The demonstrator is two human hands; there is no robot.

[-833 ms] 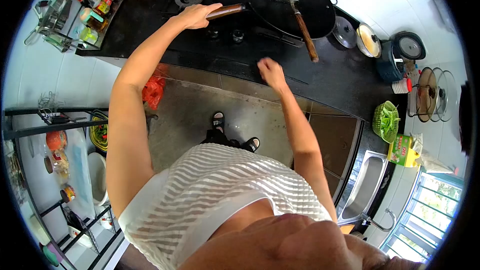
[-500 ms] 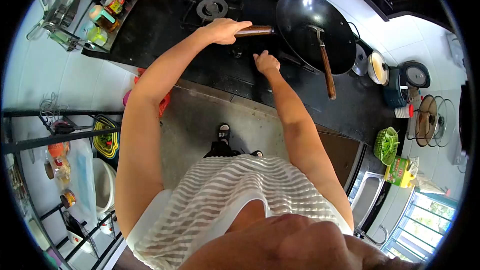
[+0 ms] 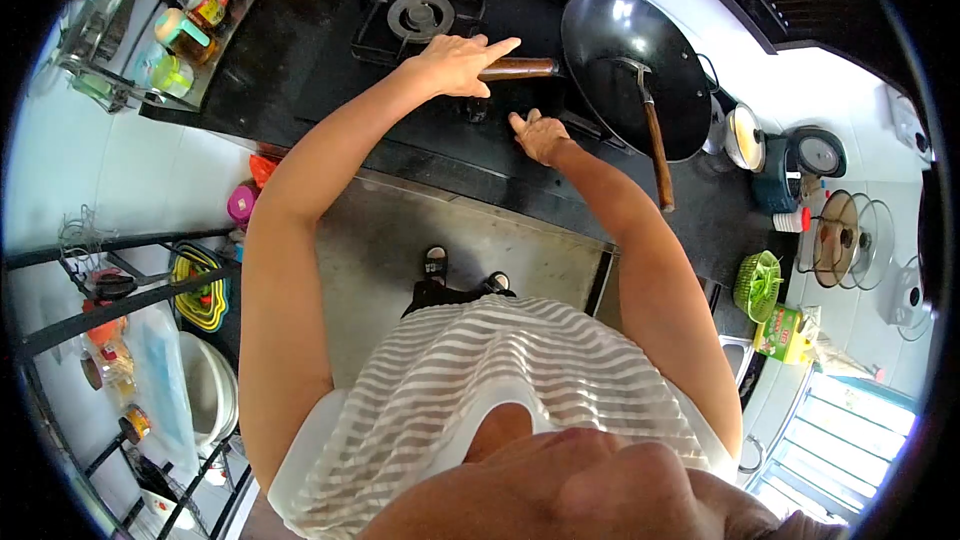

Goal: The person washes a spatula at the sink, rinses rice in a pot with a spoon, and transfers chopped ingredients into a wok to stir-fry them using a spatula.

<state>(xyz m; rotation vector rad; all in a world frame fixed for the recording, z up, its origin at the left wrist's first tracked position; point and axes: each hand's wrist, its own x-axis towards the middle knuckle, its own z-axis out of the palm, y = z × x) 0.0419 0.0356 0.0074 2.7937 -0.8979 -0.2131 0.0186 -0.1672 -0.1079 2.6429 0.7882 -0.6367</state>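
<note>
A dark wok (image 3: 610, 35) sits at the right side of the black gas stove, its wooden handle (image 3: 520, 68) pointing left. My left hand (image 3: 455, 65) is around the end of that handle, index finger stretched along it and thumb below. Inside the wok rests a spatula (image 3: 655, 135) whose wooden shaft leans over the near rim. My right hand (image 3: 543, 137) is low at the stove's front, below the wok handle, fingers bent downward; whatever they grip is hidden. A stove knob (image 3: 477, 108) shows left of it.
A bare burner (image 3: 420, 17) lies to the left, beyond it bottles (image 3: 205, 0) on a rack. Right of the wok stand a white pot (image 3: 746, 137), a dark blue cooker (image 3: 778, 185), pot lids (image 3: 835, 238) and a green basket of vegetables (image 3: 758, 287).
My left hand's fingers have spread more on the handle, with the thumb now showing. The right hand's thumb and finger are further apart. The view has shifted slightly.
</note>
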